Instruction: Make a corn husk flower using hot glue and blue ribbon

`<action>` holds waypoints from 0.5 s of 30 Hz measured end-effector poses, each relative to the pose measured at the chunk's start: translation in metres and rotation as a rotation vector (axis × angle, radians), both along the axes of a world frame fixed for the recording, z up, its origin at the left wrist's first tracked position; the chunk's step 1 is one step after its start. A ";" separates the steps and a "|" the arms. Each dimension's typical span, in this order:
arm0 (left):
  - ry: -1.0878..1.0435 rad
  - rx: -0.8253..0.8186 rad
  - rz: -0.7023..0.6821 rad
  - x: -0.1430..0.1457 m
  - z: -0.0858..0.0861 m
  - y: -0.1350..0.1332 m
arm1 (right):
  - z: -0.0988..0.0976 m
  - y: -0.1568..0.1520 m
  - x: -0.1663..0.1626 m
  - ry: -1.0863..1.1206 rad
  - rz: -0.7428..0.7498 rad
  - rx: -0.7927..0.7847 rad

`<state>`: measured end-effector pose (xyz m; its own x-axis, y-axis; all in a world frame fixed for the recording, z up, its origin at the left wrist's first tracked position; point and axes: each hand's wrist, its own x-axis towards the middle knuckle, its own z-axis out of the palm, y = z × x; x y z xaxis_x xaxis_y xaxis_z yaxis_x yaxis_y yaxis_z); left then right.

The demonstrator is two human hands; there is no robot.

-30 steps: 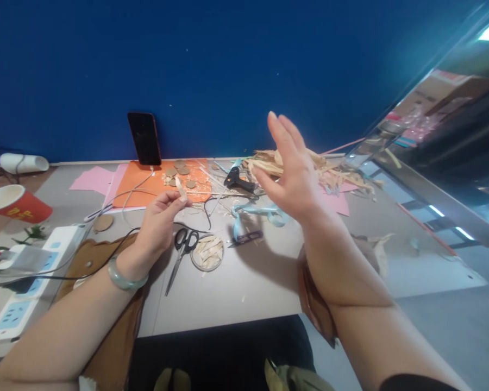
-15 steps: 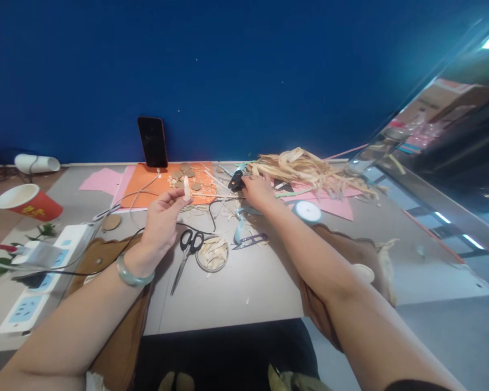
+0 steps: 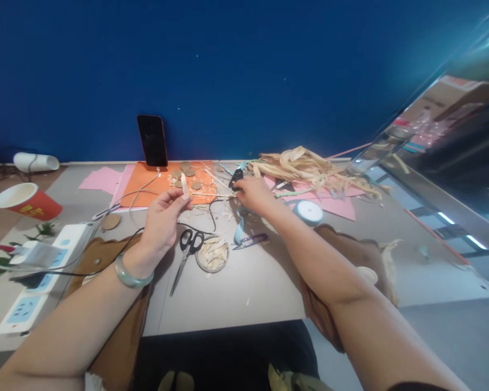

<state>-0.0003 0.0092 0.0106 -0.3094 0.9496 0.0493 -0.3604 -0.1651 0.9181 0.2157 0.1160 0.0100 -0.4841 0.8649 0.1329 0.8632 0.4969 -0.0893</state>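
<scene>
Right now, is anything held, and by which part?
The left hand pinches a pale strip by its lower end. The right hand is at the black glue gun; whether it grips is hidden.

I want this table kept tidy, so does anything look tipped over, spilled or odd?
Yes: a white cup lies on its side at the far left, rather than standing, and pale scraps are strewn loosely across the orange sheet.

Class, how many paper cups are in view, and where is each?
2: the red cup is at the left, beyond the power strip; the white cup lies on its side behind it. Others may be hidden.
</scene>
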 end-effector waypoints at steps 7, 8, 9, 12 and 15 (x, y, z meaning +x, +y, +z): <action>0.061 0.003 -0.023 -0.001 -0.002 -0.001 | -0.006 -0.013 -0.011 -0.054 0.189 -0.313; 0.063 -0.001 -0.028 -0.001 -0.003 -0.001 | -0.007 -0.014 -0.013 -0.061 0.185 -0.296; 0.064 -0.004 -0.031 -0.001 -0.003 -0.001 | -0.009 -0.015 -0.014 -0.069 0.182 -0.281; 0.062 -0.014 -0.046 -0.001 -0.003 -0.002 | -0.010 -0.017 -0.017 -0.110 0.174 -0.244; 0.066 -0.023 -0.059 0.000 -0.002 -0.003 | -0.010 -0.019 -0.020 -0.162 0.176 -0.227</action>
<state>-0.0001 0.0066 0.0084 -0.2499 0.9672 0.0461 -0.3073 -0.1244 0.9434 0.1959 0.0969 -0.0001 -0.6277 0.7649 -0.1448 0.7780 0.6226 -0.0836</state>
